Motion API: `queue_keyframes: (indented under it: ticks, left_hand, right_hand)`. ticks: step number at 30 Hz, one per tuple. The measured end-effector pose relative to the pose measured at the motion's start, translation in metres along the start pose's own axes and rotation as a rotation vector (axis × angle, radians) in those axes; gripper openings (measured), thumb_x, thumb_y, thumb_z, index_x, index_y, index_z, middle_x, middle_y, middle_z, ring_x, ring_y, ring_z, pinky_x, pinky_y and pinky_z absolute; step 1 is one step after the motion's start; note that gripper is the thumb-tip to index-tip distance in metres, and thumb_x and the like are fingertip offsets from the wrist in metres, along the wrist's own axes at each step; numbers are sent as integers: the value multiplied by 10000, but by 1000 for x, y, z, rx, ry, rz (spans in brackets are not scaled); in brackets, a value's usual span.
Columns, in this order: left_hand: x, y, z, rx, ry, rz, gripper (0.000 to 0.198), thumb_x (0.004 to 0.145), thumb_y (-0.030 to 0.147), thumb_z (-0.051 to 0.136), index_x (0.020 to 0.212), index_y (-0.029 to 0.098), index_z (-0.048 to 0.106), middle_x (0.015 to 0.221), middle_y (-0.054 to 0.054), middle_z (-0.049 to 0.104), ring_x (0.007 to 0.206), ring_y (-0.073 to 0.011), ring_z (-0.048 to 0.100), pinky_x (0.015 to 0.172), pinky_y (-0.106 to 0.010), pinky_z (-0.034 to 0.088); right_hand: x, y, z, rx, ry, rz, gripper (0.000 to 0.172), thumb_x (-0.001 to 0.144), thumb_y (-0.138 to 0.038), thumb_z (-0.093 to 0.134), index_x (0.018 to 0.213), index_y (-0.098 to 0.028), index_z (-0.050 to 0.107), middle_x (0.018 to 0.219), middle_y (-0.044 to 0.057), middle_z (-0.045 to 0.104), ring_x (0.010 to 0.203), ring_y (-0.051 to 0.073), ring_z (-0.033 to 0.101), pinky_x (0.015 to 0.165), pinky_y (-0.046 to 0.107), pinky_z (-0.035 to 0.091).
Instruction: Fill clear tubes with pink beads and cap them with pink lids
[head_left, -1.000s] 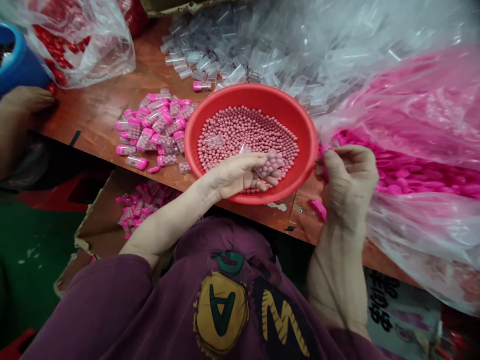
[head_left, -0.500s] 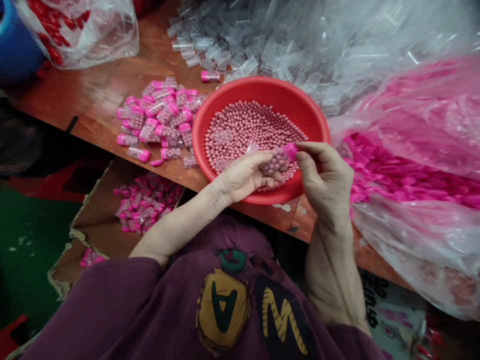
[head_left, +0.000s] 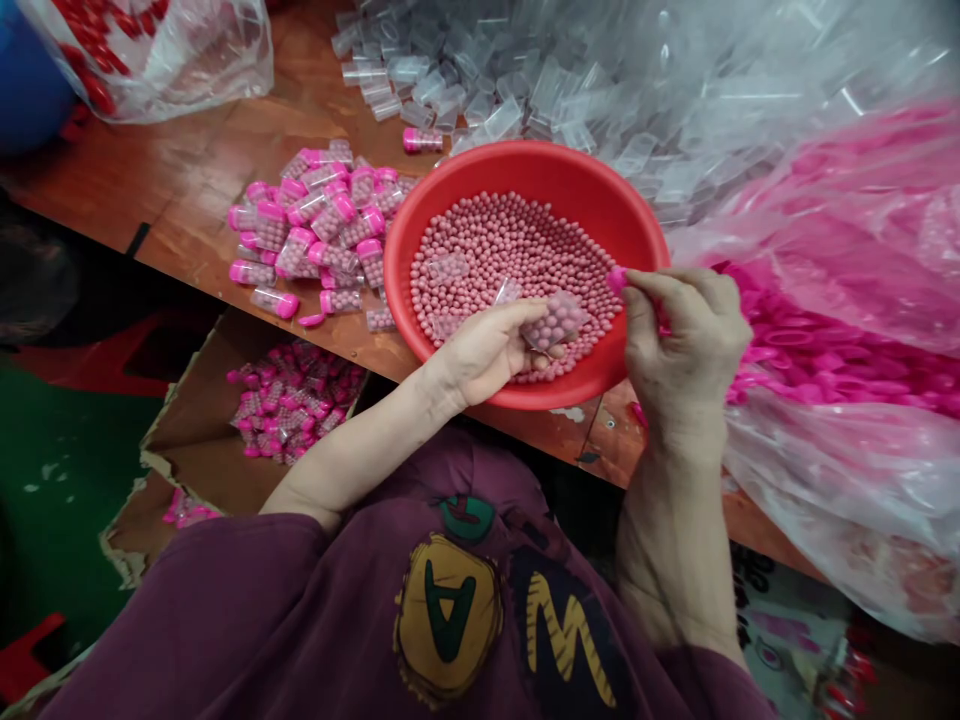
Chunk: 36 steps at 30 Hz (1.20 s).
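My left hand (head_left: pixel 484 352) holds a clear plastic tube (head_left: pixel 556 322) filled with pink beads, low over a red plastic basin (head_left: pixel 529 160). Loose pink beads (head_left: pixel 502 245) fill the basin, and a few empty clear tubes lie among them. My right hand (head_left: pixel 686 340) sits at the basin's right rim, pinching a small bright pink cap (head_left: pixel 617 280) between finger and thumb. The cap is apart from the tube. The tube's lower part is partly hidden by my left fingers.
A heap of capped bead-filled tubes (head_left: pixel 315 235) lies on the wooden table (head_left: pixel 142 190). Behind the basin are loose clear tubes (head_left: pixel 465 85). A plastic bag of pink caps (head_left: pixel 825 350) lies to the right, and a cardboard box of filled tubes (head_left: pixel 292 400) sits below the table edge.
My right hand has moved right, and the pink cap it pinches is no longer against the tube's end. My left hand stays over the basin, and the view has shifted slightly.
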<state>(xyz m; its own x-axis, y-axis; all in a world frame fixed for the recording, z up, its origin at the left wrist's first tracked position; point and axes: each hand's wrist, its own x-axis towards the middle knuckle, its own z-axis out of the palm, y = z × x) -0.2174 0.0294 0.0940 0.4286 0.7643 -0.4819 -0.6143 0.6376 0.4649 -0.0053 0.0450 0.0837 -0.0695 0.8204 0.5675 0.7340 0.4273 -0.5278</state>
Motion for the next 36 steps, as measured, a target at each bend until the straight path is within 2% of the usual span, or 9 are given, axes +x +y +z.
queue_keyframes:
  ticks: [7,10,13,21,26,29,33,34,36]
  left_hand:
    - [-4,-1,1,-23,-33,43,186,1092,156,595,1096,132,779,1003,-85,828,840,-172,717,832,-318,536]
    - [-3,-5,0,9,-9,86,58,1048,187,737,1085,157,771,964,-53,801,815,-137,712,823,-286,539]
    - [-1,-8,1,30,36,101,78,1037,214,783,1072,157,743,931,-27,775,764,-94,675,763,-238,501]
    - [-5,-14,10,29,118,234,78,1050,190,782,1020,162,715,840,33,684,702,-51,589,689,-191,442]
    - [-5,-15,11,-13,162,277,74,1083,134,693,1021,171,709,821,39,676,667,-55,575,675,-200,452]
    - [-6,-13,9,-8,131,250,57,1044,183,775,1022,175,723,825,35,692,672,-60,605,656,-198,447]
    - [-7,-14,4,82,-16,165,127,1010,243,825,987,161,730,785,21,710,618,-58,608,592,-194,417]
    - [-7,-15,2,121,-62,152,139,998,257,840,997,159,741,775,18,715,612,-60,612,590,-196,420]
    - [-7,-18,-1,177,-127,161,200,957,297,889,1027,162,760,768,18,725,618,-68,623,603,-199,438]
  right_hand:
    - [-6,-29,12,290,-17,204,188,1071,-420,715,1117,-304,855,1065,30,874,996,249,829,945,459,680]
    - [-6,-38,18,277,-64,179,194,1075,-409,699,1096,-290,852,1070,41,876,1010,243,828,955,442,682]
    - [-7,-40,23,268,-45,165,203,1083,-413,683,1072,-285,839,1024,43,865,963,237,820,909,425,683]
    - [-23,-66,44,93,113,122,317,1167,-455,580,999,-267,773,984,83,828,936,261,788,894,465,660]
    - [-30,-72,53,8,154,26,381,1196,-428,486,1164,-240,816,1027,118,832,986,272,796,909,466,664]
    - [-26,-64,45,98,85,61,437,1200,-502,487,1196,-241,838,1040,95,844,976,260,805,913,463,659]
    - [-4,-47,41,329,222,274,665,1201,-712,295,1310,-279,787,940,58,817,664,195,678,663,380,572]
    - [4,-44,42,377,205,307,732,1185,-757,218,1348,-295,762,959,66,822,660,194,674,652,374,567]
    - [19,-39,45,479,8,350,864,1136,-827,89,1384,-306,732,1019,91,842,734,210,730,703,379,608]
